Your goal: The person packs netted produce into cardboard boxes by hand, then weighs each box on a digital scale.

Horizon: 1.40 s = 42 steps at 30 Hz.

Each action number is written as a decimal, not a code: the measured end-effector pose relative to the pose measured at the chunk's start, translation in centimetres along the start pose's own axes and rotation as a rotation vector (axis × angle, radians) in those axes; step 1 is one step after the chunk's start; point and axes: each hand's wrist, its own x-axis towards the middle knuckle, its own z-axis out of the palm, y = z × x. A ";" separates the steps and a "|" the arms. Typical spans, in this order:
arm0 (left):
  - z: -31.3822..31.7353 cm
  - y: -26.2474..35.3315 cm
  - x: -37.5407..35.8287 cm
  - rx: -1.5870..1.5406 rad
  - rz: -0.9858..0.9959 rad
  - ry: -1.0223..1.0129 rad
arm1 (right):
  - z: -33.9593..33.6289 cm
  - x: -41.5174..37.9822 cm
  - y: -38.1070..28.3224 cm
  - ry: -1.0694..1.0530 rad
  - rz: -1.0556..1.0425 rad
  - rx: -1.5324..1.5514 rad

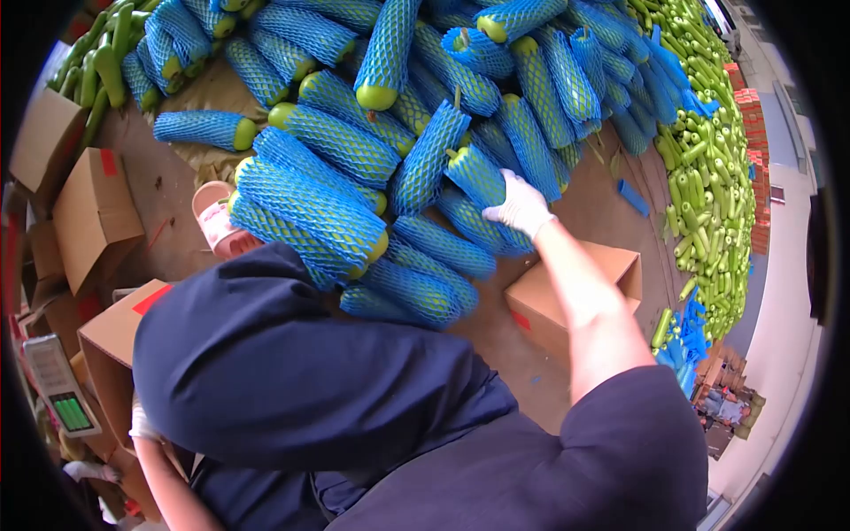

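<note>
Pick-up stage: right hand (521, 204), white-gloved, arm reaching fwd, fingers closed over 1 blue-netted gourd (478, 177) in pile; left hand (142, 423) low by carton (115, 341), grip can't tell; next move prob. needs lifting gourd clear w/o rolling neighbours toward open box (567, 296) under right forearm.

Right hand (521, 205), gloved in white, arm fully extended forward, fingers curled down, well ahead of the left hand (142, 423). Left hand, also gloved, hangs low beside the torso.

brown floor (611, 203) strewn with cardboard boxes (93, 212) — pale wall (784, 292) at right.
</note>
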 end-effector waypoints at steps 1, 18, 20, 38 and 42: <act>-0.2 0.5 -0.8 0.005 -0.001 0.005 | -0.9 -0.3 0.5 -0.088 -0.078 0.128; 3.8 21.3 -15.4 0.642 0.458 0.371 | -19.1 -22.2 -43.9 -0.517 -1.430 0.888; 5.5 17.3 -16.4 0.766 0.237 0.285 | -16.8 -28.5 -50.5 -0.463 -1.537 0.504; 6.6 11.7 -18.5 0.531 0.302 0.172 | -2.6 -27.0 -59.1 0.060 -2.005 -0.464; 4.5 12.0 -17.6 0.492 0.379 0.375 | -12.9 -25.2 -51.8 0.125 -1.814 -0.031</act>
